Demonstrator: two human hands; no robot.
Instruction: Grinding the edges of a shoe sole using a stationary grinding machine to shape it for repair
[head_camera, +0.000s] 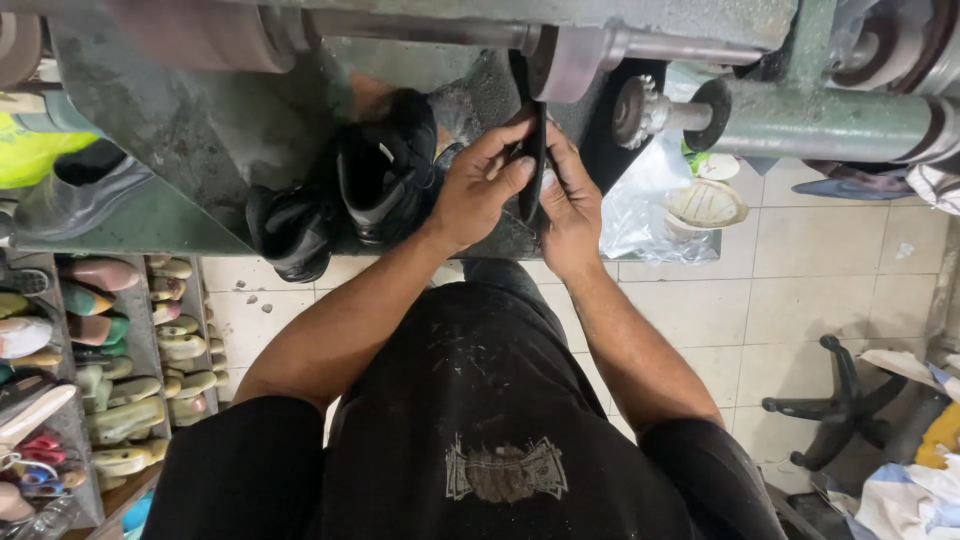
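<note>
Edge-on, a thin black sole piece (536, 160) stands upright between both hands, pressed up against a pale grinding wheel (568, 60) on the machine's long shaft (420, 28); its top is lost against the dark gap behind, so its full outline is hard to make out. The left hand (478, 190) has its grip pinching the piece from the left face, fingers curled over it; the right hand (570, 205) clamps the other face, thumb hidden. Just left, on the worn green machine table (170, 215), sit matte black shoes (345, 190), partly in shadow. At the table's right edge lies crinkled clear plastic (650, 215). Racks of pale shoe lasts (130, 400) are cut off at the left.
</note>
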